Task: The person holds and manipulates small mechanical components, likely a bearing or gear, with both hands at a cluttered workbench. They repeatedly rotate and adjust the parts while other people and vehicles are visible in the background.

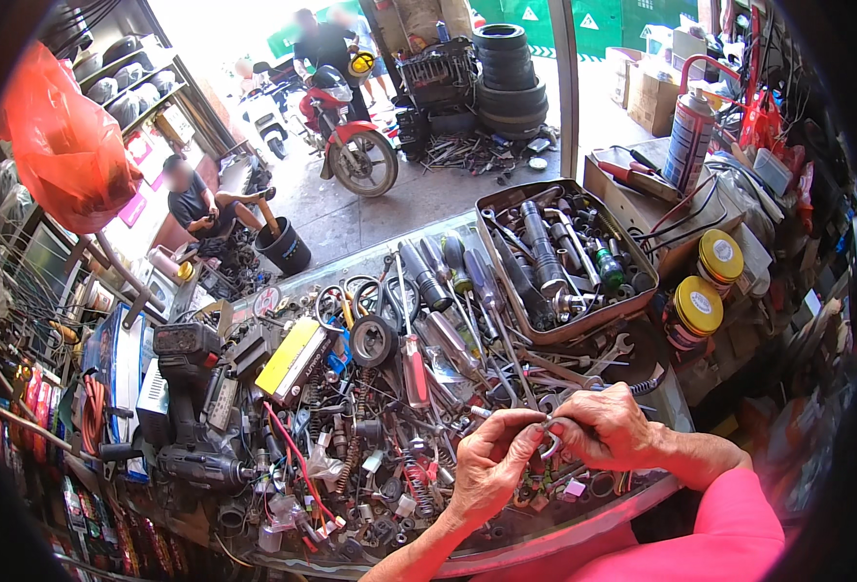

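Over the near right part of the workbench, my left hand [491,464] and my right hand [607,425] meet fingertip to fingertip. Both are closed in a pinch on a small curved metallic piece [550,446]; the fingers cover most of it, so its kind is unclear. Beneath and beside them lies a heap of small loose parts. A red-handled screwdriver [415,373] rests to the left of my hands, with more screwdrivers farther back. An open-end wrench [614,351] lies just beyond my right hand.
A metal tray [569,335] full of tools stands behind my hands. Two yellow-lidded cans [697,306] and a spray can [688,145] are at right. A cordless drill [200,466] and yellow box [292,359] lie left. Beyond are a seated person and a red motorcycle [346,136].
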The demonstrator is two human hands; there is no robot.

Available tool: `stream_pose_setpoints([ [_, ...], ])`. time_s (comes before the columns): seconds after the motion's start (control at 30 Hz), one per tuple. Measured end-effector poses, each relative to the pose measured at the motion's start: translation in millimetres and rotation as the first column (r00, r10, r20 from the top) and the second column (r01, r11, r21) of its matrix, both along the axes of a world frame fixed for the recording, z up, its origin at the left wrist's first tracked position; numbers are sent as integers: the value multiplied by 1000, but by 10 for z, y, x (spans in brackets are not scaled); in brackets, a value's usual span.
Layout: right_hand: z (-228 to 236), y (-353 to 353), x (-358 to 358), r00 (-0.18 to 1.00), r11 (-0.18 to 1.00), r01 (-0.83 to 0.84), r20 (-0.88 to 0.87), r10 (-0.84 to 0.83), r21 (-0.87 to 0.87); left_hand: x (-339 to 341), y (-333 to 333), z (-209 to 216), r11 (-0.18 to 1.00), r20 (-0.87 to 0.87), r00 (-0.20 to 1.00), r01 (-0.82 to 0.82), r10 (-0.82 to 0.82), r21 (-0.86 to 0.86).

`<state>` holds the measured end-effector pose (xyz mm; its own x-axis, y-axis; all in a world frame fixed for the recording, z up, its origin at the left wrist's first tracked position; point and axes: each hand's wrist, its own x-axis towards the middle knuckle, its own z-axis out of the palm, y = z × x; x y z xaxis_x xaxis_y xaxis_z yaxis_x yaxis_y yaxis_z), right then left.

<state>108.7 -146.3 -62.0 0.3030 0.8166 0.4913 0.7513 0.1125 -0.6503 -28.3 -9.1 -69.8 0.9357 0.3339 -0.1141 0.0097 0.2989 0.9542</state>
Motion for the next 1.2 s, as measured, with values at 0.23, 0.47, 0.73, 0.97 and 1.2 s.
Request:
stream_pose_setpoints([
  [0.23, 37, -21, -1, 1000, 999, -21, 10, 21, -46, 42, -55, -12, 996, 75, 994, -83, 80, 42],
  [0.47, 15, 0, 20, 993, 997, 50, -106, -44, 51, 71, -72, -107, 976, 196, 980, -67, 26, 207],
  [0.73, 48, -16, 23, 993, 995, 93, -72, -89, 43, 55, -99, -93, 888, 243, 968, -160, 56, 431],
  [0.97, 25, -20, 31, 999, 999, 25, -39, -23, 45, 26, -72, -160, 938, 119, 991, -101, 65, 331],
  [1.2, 33, -24, 15, 999, 999, 22, -38, -20, 48, -25, -22, -122, 973, 75, 996, -61, 46, 224],
])
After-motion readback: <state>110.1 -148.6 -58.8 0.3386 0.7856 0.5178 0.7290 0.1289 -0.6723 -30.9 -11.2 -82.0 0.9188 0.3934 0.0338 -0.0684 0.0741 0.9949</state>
